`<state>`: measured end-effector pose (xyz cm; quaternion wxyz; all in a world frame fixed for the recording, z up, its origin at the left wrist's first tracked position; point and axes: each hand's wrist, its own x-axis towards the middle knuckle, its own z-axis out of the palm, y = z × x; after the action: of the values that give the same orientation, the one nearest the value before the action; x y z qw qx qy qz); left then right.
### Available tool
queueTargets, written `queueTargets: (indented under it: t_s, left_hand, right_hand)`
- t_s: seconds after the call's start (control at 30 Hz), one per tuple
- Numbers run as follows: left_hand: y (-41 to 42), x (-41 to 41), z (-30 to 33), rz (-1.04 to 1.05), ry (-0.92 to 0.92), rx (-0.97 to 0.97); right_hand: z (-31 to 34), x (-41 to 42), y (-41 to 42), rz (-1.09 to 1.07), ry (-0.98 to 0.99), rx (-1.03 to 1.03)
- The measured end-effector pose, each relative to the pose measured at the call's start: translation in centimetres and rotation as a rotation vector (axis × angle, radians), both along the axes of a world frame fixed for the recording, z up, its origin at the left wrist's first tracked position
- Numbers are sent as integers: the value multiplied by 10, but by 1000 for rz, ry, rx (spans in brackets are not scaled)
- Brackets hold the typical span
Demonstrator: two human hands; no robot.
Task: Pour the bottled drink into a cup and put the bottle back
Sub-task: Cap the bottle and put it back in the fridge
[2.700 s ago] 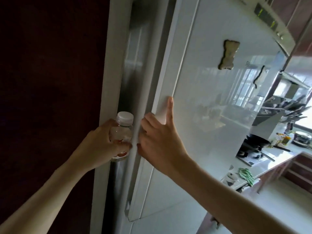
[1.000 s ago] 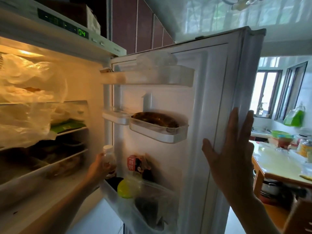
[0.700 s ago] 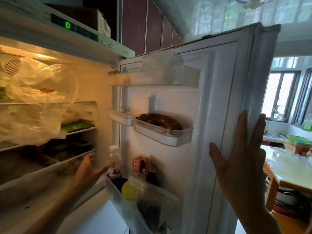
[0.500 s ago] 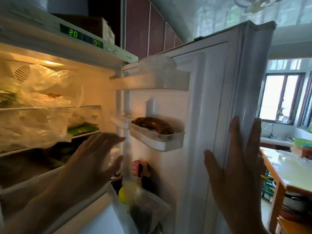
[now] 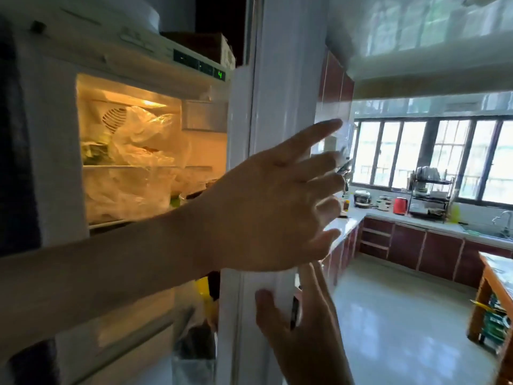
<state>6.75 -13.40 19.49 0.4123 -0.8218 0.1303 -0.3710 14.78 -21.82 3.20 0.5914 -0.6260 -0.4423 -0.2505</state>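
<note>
The white fridge door [image 5: 280, 87] stands partly open, seen almost edge-on. My left hand [image 5: 274, 207] reaches across in front of that edge, empty, with its fingers spread. My right hand [image 5: 299, 320] lies flat against the door's edge lower down, fingers apart and holding nothing. The bottle is hidden behind the door and my left forearm. No cup can be made out.
The lit fridge interior [image 5: 138, 151] holds plastic bags on its shelves. A door bin [image 5: 194, 354] with a yellow item shows below my left arm. A kitchen counter [image 5: 416, 218] with a red kettle [image 5: 399, 206] and dish rack [image 5: 430, 195] runs under the windows. A wooden table [image 5: 497, 276] stands at right.
My left hand set the bottle in the lower door bin, let go and swung across to the door's edge. The door has turned toward shut, hiding its bins. My right hand stays on the door.
</note>
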Motion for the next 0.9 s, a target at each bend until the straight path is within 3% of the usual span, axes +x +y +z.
queueTargets:
  t_s: [0.1,0.23,0.5,0.9]
  left_hand:
    - [27,-38,1,250,9,16]
    - [67,-79,-6,408,7,50]
    - [163,-149,-30,687,62,2]
    - [256,-175,-68,854,-30,-108]
  right_hand:
    - [-6,-25,39,45,-6,-165]
    - [4,-70,76,249,18,-207]
    - [-2,-125,194,276,136,-250]
    - [-11,-150,300,211,82,-307]
